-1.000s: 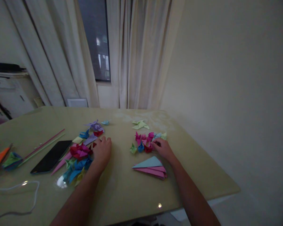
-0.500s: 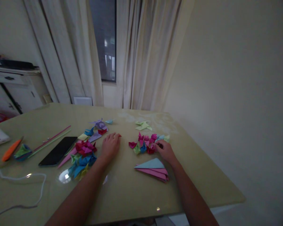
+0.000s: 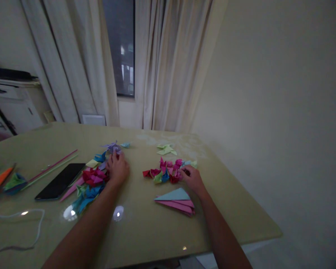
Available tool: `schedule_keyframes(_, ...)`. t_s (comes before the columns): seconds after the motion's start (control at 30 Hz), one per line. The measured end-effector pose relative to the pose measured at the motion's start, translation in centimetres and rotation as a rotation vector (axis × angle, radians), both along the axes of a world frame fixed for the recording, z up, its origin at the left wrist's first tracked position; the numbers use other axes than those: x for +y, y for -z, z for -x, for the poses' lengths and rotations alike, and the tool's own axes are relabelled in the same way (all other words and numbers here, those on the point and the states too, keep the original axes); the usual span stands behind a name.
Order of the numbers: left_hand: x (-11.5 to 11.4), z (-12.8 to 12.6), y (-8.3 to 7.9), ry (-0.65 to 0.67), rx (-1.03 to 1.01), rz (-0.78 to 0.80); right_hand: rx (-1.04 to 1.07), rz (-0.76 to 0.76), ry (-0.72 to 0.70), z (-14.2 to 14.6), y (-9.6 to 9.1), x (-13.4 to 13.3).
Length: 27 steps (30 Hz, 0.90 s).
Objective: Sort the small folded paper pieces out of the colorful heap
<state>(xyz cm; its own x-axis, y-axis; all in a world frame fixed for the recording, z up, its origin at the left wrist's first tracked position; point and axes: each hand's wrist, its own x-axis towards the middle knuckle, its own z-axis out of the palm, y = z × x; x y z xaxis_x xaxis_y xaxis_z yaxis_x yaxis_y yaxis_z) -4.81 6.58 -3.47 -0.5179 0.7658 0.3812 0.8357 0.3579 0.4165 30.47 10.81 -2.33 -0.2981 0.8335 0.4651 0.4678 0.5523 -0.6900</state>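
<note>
My left hand (image 3: 118, 169) reaches into the left heap of folded paper pieces, fingers bent down beside the purple piece (image 3: 112, 147) and the crimson pieces (image 3: 94, 176); what its fingertips hold is hidden. Blue folded paper (image 3: 88, 196) lies below them. My right hand (image 3: 193, 178) pinches at the right end of another cluster, on a pink folded paper piece (image 3: 179, 172). In that cluster are a blue piece (image 3: 165, 176), a green piece (image 3: 158, 178) and a dark red piece (image 3: 146, 173) at its left end. Nearer me lies a stack of pink and light blue folded paper triangles (image 3: 176, 200).
A black phone (image 3: 60, 182) lies left of the heap. Beyond it are two thin sticks (image 3: 52, 167), a green-blue paper item (image 3: 15, 184) and an orange-handled tool (image 3: 0, 181). A white cable (image 3: 39, 228) curls at front left. A pale green folded piece (image 3: 167, 149) sits farther back.
My left hand has moved left to the heap. The red piece near its fingertips before now lies at the right cluster's left end. My right hand stays at that cluster. The view has turned slightly right.
</note>
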Motion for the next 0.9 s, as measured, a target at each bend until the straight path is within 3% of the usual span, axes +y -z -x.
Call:
schedule_keyframes(0.07,0.1,0.8,0.0,-0.042,0.008,0.024,0.014,-0.004,0.009,0.0,0.0,0.0)
schedule_keyframes(0.17,-0.3,0.9,-0.2,0.026,0.033,0.032,0.003,-0.007,0.011,0.2,0.0,-0.1)
schedule_keyframes(0.37,-1.2,-1.2,-1.1,0.417,0.06,0.045,-0.038,-0.012,-0.009,0.6,0.0,-0.3)
schedule_keyframes(0.5,-2.8,-2.7,-2.9,0.603,0.007,-0.006,-0.038,-0.026,-0.006,0.3,0.0,-0.2)
schedule_keyframes(0.57,-5.1,-2.3,-4.0,0.55,-0.032,-0.101,-0.035,-0.03,0.005,0.0,-0.1,0.0)
schedule_keyframes(0.67,-10.0,-0.4,-4.2,0.236,0.084,-0.195,-0.045,-0.027,0.034,-0.1,-0.3,0.1)
schedule_keyframes(0.7,-11.7,0.4,-3.8,0.114,0.171,-0.156,-0.051,-0.024,0.043,0.0,-0.4,0.0)
schedule_keyframes(0.77,-14.0,1.9,-2.5,-0.002,0.279,-0.002,-0.053,-0.01,0.051,0.4,-0.7,-0.3)
schedule_keyframes(0.83,-14.5,3.2,-1.2,0.017,0.33,0.136,-0.045,0.009,0.033,0.9,-1.0,-0.8)
schedule_keyframes(0.9,-13.2,4.1,-0.4,0.121,0.351,0.222,-0.035,0.023,-0.003,1.4,-1.3,-1.3)
